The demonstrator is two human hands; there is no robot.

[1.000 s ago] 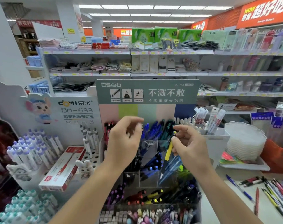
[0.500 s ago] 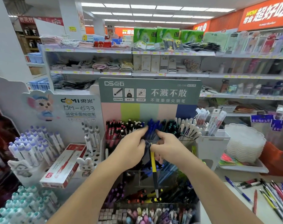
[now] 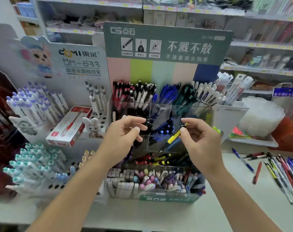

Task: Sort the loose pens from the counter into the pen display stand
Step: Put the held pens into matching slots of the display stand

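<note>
Shop counter (image 3: 209, 213), shelves behind, pen display stand (image 3: 159, 104) centre with tiered clear bins. Right hand (image 3: 202, 143) pinches a yellow pen (image 3: 175, 135), tilted, in front of the middle tier; left hand (image 3: 124, 133) just beside it, fingers loosely curled, holding nothing. Loose pens (image 3: 279, 166) lie on the counter at right.

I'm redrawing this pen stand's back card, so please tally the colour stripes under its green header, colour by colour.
Pink stripe: 1
Lime green stripe: 1
Pale mint stripe: 1
Peach stripe: 1
Navy stripe: 1
Total: 5
</note>
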